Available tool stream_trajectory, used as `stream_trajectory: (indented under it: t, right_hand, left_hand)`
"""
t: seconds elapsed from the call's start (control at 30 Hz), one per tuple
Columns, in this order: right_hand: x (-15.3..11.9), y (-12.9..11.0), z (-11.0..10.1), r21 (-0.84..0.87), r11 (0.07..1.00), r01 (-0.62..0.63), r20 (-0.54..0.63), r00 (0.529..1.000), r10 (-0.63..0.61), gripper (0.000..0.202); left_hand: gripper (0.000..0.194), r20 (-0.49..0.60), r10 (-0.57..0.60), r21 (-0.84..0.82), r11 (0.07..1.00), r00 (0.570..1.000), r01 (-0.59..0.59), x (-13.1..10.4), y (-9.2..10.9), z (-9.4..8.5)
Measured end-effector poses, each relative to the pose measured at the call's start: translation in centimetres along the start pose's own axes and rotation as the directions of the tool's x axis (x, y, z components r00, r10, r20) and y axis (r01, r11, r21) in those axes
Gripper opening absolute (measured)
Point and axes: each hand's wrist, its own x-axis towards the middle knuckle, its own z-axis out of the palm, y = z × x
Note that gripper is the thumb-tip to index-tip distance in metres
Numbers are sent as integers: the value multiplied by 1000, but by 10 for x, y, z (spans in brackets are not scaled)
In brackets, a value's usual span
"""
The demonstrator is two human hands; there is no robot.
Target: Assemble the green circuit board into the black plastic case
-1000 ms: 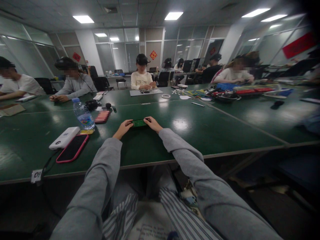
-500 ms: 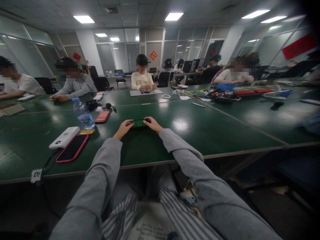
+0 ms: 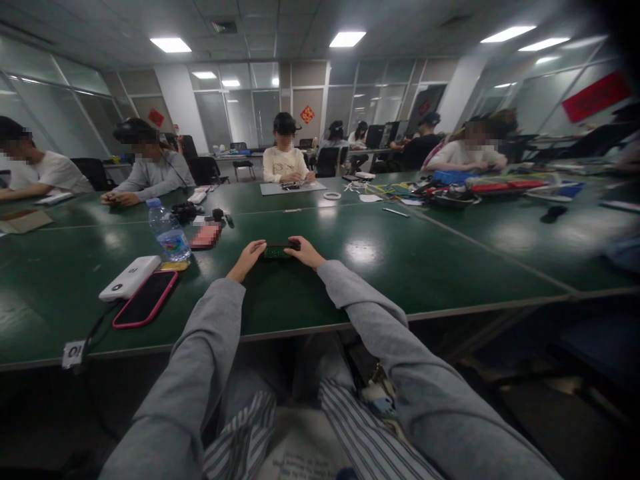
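Two hands meet over one small thing: the left hand (image 3: 247,257) grips the left end of a small green circuit board (image 3: 277,251) and the right hand (image 3: 305,252) grips its right end, fingers of both closed on it, thumbs on the near edge. The board sits low over the green desk (image 3: 400,267), out in front of the person at arm's reach; whether it rests on the surface or is lifted just clear of it cannot be told. Grey sleeves (image 3: 350,293) run back from both wrists toward the camera, with striped trousers below the desk edge.

To the left of the hands, well apart from them, lie a phone in a pink case (image 3: 145,299), face up, and touching its far side a white power bank (image 3: 129,277). Beyond these stands a water bottle (image 3: 167,231) with a blue cap, and just right of it a pink blurred object (image 3: 205,235). Farther off a roll of tape (image 3: 331,195) lies on the desk. Other people sit along the far side, one in a cream top (image 3: 285,163) straight ahead, another in grey (image 3: 155,177) to the left
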Motion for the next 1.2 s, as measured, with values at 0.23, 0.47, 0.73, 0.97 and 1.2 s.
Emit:
stream_trajectory:
  t: [0.23, 0.47, 0.73, 0.97, 1.2]
  right_hand:
    - [-9, -15, 0, -298, 946, 128, 25, 992, -126, 46]
    - [-15, -30, -3, -514, 832, 208, -64, 958, -279, 47]
    - [-26, -48, -2, -637, 713, 293, 50, 939, -341, 53]
    - [-23, -42, 3, -562, 754, 341, 109, 934, -341, 67]
    - [-24, -35, 6, -449, 828, 336, 94, 939, -329, 64]
  left_hand:
    - [39, -27, 48, 39, 998, 998, -47, 1, -3, 0]
    - [43, -23, 34, 45, 998, 999, -33, 3, -7, -2]
    - [40, -15, 45, 51, 998, 999, -44, 4, -7, -2]
    - [35, -6, 86, 81, 993, 996, -85, 8, -13, -2]
    - [32, -20, 81, 126, 989, 997, -78, 7, -10, -1]
